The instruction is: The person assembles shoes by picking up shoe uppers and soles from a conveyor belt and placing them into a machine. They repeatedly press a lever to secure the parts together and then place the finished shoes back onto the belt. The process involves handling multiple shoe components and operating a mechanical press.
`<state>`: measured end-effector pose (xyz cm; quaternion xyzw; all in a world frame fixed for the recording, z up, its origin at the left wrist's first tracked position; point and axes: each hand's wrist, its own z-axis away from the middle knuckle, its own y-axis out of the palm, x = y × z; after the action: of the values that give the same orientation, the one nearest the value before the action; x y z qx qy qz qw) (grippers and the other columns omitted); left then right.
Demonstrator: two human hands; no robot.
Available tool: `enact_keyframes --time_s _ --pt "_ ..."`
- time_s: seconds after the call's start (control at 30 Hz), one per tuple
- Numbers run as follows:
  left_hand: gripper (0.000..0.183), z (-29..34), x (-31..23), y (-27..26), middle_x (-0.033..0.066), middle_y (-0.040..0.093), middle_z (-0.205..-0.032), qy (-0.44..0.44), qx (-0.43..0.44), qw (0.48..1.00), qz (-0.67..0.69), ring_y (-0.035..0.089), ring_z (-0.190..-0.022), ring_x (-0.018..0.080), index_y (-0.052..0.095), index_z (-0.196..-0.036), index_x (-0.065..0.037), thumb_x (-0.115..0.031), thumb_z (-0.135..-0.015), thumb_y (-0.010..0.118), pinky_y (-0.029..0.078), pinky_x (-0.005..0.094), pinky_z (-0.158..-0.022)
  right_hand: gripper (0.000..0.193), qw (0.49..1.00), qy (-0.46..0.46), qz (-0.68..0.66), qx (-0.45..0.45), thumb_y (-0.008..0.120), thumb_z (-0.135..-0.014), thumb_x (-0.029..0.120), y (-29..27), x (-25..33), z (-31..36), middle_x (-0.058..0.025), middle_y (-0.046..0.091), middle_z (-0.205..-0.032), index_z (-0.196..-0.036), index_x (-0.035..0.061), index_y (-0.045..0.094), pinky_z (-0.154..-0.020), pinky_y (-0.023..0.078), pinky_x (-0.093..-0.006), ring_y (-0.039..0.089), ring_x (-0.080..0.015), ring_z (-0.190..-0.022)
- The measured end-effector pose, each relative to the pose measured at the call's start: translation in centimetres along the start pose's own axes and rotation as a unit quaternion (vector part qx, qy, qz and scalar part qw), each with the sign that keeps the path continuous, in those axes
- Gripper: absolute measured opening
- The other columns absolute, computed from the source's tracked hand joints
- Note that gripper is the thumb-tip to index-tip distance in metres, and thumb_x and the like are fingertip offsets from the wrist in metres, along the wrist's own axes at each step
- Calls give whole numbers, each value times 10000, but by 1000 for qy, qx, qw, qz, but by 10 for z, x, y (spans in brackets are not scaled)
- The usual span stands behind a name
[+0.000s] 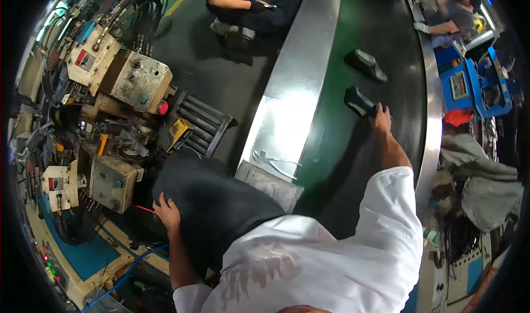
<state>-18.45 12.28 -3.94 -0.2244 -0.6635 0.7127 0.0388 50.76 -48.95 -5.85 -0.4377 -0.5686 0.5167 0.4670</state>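
Note:
My right hand [381, 119] reaches out over the dark conveyor belt [397, 53], its fingers closed on the end of a black shoe [359, 101]. The shoe's far end shows a pale grey patch. Just beyond it on the belt lies a second dark shoe [366, 65] with a light top, touched by neither hand. My left hand [167, 212] rests against my dark trouser leg [210, 186], fingers apart and holding nothing I can see. A thin red line [144, 208], perhaps a cord, shows beside its fingertips.
Beside the belt, a metal ledge [298, 86] bears pliers-like tools [275, 162] and a grey slab [269, 183]. Machines with control boxes [138, 81] and hoses stand left. A person [254, 6] crouches ahead; another person [452, 20] stands across the belt near a blue machine [469, 86].

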Motion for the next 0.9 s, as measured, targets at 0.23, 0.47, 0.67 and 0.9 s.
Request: enact_keyframes --time_s 0.23,0.47,0.67,0.9 --pt "524 2 -15 -13 329 386 -1593 -46 22 998 -27 423 -1439 527 562 -1525 -143 -195 -1008 629 377 570 -1197 832 986 23 97 132 846 -832 555 -3 46 -26 -212 585 -1482 -1479 98 594 -1058 526 -594 487 -468 -1433" --pt "521 -11 -25 3 339 392 -1569 -12 13 1000 -7 411 -1436 539 568 -1498 -130 -157 -986 655 390 592 -1179 1050 942 119 -264 169 892 -804 569 14 13 69 -284 687 -1355 -1579 -3 472 -1086 533 -513 674 -448 -1245" --pt "532 -13 -33 -3 318 380 -1586 -31 20 999 35 396 -1460 523 568 -1480 -102 -98 -960 686 377 615 -1184 1115 968 148 -199 -21 824 -785 192 75 76 194 -235 680 -1324 -1705 41 212 -1005 572 -462 712 -334 -1123" --pt "504 -16 -98 -32 293 478 -1530 168 -91 978 85 445 -1432 486 586 -1431 -5 -20 -933 655 362 583 -1192 825 719 265 -633 110 699 -873 56 29 139 200 -88 650 -938 -1615 50 339 -643 562 -369 646 -199 -715"
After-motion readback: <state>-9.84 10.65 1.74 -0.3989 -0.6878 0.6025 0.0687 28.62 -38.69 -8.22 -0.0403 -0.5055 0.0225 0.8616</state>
